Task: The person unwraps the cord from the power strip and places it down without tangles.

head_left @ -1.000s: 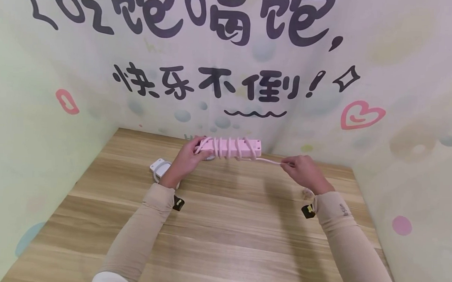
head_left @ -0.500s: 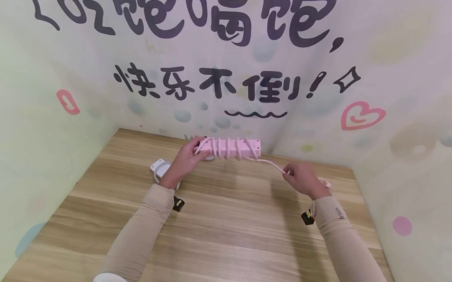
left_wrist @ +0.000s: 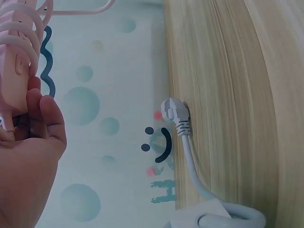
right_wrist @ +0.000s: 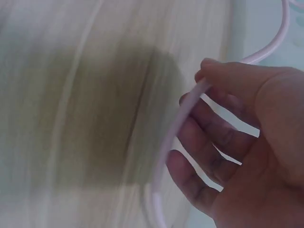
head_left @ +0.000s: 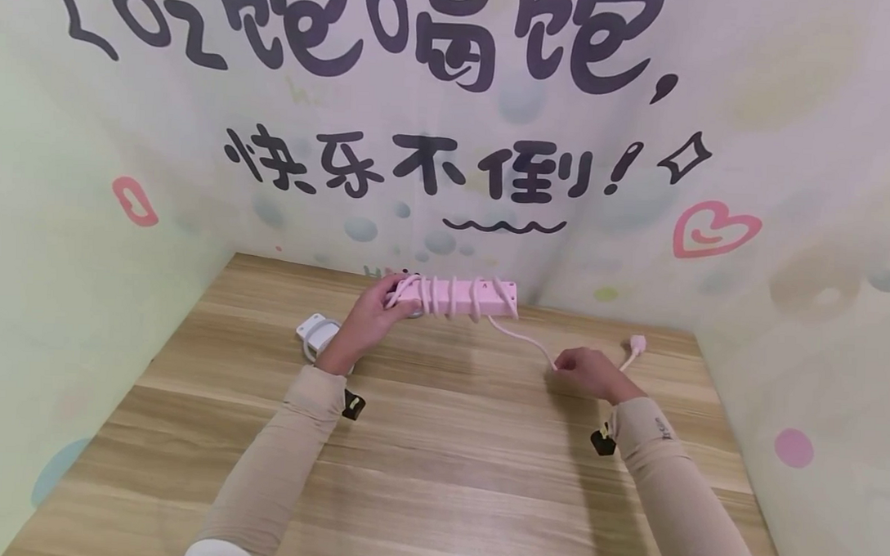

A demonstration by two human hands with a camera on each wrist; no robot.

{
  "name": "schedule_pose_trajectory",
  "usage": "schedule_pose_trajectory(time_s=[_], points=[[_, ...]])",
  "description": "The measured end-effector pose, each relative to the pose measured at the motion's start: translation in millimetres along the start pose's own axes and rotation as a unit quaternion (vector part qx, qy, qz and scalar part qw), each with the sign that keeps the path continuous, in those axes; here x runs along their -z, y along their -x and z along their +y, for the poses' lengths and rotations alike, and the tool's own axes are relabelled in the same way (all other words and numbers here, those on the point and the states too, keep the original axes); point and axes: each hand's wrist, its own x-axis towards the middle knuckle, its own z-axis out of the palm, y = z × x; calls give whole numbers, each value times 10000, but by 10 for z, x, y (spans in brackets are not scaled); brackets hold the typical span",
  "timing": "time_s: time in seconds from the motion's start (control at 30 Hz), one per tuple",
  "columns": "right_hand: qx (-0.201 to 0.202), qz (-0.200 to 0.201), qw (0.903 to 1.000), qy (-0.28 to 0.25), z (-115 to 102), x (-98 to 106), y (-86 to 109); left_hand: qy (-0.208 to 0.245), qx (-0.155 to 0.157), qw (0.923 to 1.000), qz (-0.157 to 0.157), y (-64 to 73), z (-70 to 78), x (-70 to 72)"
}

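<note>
A pink power strip (head_left: 462, 297) with its cord wound round it several times is held up near the back wall. My left hand (head_left: 373, 312) grips its left end, with curled fingers (left_wrist: 46, 111) showing in the left wrist view. From the strip's right part a loose length of pink cord (head_left: 520, 336) sags down to my right hand (head_left: 589, 371). Thumb and index finger pinch the cord (right_wrist: 176, 121) in the right wrist view, while the other fingers lie loosely beside it. Beyond that hand, the cord ends in a pink plug (head_left: 637, 344) by the table's back right.
A white power strip (head_left: 316, 331) with a grey cord round it lies on the wooden table (head_left: 438, 474), partly behind my left wrist. Its plug (left_wrist: 175, 111) rests near the back wall (head_left: 448, 180). Side walls border the table left and right.
My right hand has moved down and towards me with the cord, which now hangs slacker. The pink plug has come into view beyond that hand. The left hand and pink strip have barely shifted.
</note>
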Motion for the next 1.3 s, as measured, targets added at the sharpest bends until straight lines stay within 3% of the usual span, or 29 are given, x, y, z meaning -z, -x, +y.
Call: schedule_pose_trajectory(time_s=[0.3,0.57,0.73,1.0,1.17,1.3], points=[[-209,-413,9989,106,-52,-85,-55,-47,-73,9999,-119,4,18,4],[-16,32,10000,-85,-320,-57,-220,-3,-49,10000,-81,18,30,20],[220,271,9982,-488,-523,-117,-376,-52,-17,9999,-89,19,31,15],[1044,601,9882,-946,-720,-193,-470,67,-83,9998,-150,28,18,27],[1117,675,9845,-1172,-757,-175,-467,18,-180,9998,-98,27,10,46],[868,757,9854,-1251,-769,-130,-445,51,-183,9998,-81,28,-6,52]])
